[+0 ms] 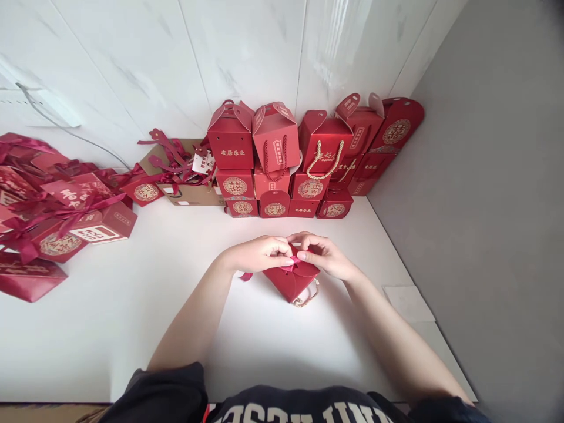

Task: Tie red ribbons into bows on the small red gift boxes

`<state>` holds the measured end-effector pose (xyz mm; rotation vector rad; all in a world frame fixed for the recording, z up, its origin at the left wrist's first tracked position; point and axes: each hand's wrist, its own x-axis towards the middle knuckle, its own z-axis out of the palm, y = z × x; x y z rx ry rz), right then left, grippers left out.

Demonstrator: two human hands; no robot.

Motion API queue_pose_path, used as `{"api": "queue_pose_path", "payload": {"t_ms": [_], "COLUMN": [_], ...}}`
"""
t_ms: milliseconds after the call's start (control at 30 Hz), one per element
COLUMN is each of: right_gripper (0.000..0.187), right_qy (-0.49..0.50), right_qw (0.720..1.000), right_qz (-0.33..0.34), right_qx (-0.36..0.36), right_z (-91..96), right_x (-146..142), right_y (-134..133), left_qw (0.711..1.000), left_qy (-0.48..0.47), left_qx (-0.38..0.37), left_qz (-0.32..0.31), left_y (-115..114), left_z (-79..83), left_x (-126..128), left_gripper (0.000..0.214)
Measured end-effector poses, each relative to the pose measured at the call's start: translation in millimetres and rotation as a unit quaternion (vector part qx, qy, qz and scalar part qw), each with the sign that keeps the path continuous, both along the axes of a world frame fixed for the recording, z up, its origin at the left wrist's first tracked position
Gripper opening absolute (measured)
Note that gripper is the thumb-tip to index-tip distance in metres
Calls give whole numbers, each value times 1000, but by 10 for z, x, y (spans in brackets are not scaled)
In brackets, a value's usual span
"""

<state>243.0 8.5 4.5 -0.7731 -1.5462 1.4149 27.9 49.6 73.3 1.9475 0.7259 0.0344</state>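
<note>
A red gift box (pixel 288 285) sits on the white table in front of me, its top flaps folded together. A gold rope handle (pixel 308 296) loops out at its near right side. Over the top runs a dark pink ribbon (pixel 288 268), and a loose end of it shows left of the box. My left hand (pixel 268 254) pinches the ribbon with thumb and bent fingers. From the other side my right hand (pixel 324 255) closes thumb and finger on the ribbon at the box top. The fingertips nearly meet and hide part of the ribbon.
Stacked red gift boxes (pixel 275 202) stand against the tiled wall. Left of them is a brown cardboard box (pixel 194 197) with ribbons and tags. Ribboned boxes (pixel 61 241) are heaped at the far left. A grey wall (pixel 484 176) bounds the table (pixel 176 282) on the right.
</note>
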Motion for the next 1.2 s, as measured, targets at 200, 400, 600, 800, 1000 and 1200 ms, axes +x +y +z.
{"api": "queue_pose_path", "payload": {"t_ms": [200, 400, 600, 800, 1000, 1200], "right_gripper": [20, 20, 20, 20, 16, 18], "right_qy": [-69, -128, -147, -190, -200, -328], "right_qw": [997, 988, 982, 972, 942, 872], "right_qz": [-23, -27, -54, -84, -51, 1], "right_qx": [32, 83, 109, 108, 263, 365], "right_z": [98, 194, 269, 213, 217, 275], "right_x": [-44, -76, -84, -90, -82, -77], "right_y": [-120, -207, -300, -357, -443, -599], "left_qw": [997, 996, 996, 995, 993, 993], "left_qy": [57, 84, 79, 103, 94, 39], "left_qx": [-47, -39, 34, 2, -69, -109], "left_qz": [3, -6, 2, 16, -9, -12], "left_y": [8, -48, -117, -124, 8, 67], "left_z": [-14, 82, 104, 104, -41, -123], "left_x": [-35, -51, -44, -28, -53, -82], "left_gripper": [36, 30, 27, 23, 17, 18]}}
